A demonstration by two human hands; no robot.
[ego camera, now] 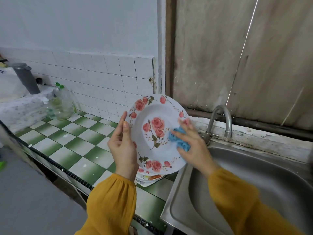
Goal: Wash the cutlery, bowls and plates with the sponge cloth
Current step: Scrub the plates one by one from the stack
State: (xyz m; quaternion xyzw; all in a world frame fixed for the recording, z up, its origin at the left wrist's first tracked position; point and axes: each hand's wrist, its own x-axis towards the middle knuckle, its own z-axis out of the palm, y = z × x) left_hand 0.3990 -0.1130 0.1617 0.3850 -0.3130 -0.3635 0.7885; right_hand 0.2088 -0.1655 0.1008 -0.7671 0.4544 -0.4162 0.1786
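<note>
The left hand (122,145) has its grip around the rim of a rose-patterned plate (157,133), tilted above the tiled table (71,139) beside the sink (254,167). The right hand (194,146) keeps a blue sponge cloth (177,138) in its grip against the plate's face.

A: What place is this?
B: A home kitchen: a stainless steel sink (254,168) with a curved tap (220,116), a green-and-white checked tile counter (71,138), white wall tiles (101,73), stacked plates (150,178) just beside the sink.
</note>
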